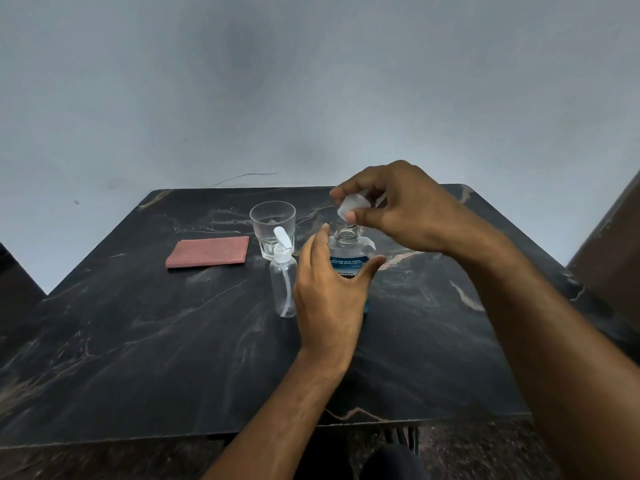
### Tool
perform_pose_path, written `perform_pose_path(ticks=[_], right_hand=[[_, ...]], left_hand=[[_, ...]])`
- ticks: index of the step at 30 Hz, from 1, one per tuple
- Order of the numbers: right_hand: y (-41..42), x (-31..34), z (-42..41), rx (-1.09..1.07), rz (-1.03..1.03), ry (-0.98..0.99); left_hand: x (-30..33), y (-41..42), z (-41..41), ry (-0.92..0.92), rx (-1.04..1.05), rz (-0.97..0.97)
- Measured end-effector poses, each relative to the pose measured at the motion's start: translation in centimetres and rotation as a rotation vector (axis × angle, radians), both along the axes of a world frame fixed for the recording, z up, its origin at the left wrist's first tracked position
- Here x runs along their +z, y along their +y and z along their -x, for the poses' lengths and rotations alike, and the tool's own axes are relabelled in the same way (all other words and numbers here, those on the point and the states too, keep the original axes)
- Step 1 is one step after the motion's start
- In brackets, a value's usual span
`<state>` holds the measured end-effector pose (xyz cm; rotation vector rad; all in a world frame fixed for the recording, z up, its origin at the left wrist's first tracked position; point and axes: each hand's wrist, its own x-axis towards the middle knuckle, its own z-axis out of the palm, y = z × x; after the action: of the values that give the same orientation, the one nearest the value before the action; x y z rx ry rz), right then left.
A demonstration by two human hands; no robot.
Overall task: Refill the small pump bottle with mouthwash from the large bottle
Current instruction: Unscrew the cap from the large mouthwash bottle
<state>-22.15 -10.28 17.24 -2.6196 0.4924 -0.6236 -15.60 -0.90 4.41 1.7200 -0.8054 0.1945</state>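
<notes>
The large mouthwash bottle (349, 252), clear with a blue label, stands upright near the middle of the dark marble table (173, 341). Its threaded neck is uncovered. My left hand (329, 296) wraps around the bottle's body and hides its lower part. My right hand (391, 209) hovers just above the neck, pinching the white cap (351, 206) between thumb and fingers. The small clear pump bottle (284, 282) stands upright just left of the large bottle, with its white pump head on and no visible liquid inside.
An empty drinking glass (272, 226) stands behind the pump bottle. A folded reddish cloth (207, 251) lies flat to the left. A wall rises close behind the table, and dark furniture shows at the right edge.
</notes>
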Motion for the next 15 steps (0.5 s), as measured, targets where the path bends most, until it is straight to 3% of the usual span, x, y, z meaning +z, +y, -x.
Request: perform_pose_path(ticks=[8,12,15], right_hand=[[-1.1,-2.7,3.2,-0.152,-0.339,-0.412],[-1.6,-6.7,4.3,-0.236,-0.560,-0.445],[-1.4,-9.8,4.5,-0.327,-0.539,-0.454]], left_hand=[[-0.2,0.4,0.0,-0.032,-0.008,-0.039],[-0.8,0.9,-0.1,0.000,-0.042,-0.013],[-1.6,1.2,-0.1,0.048,-0.068,0.016]])
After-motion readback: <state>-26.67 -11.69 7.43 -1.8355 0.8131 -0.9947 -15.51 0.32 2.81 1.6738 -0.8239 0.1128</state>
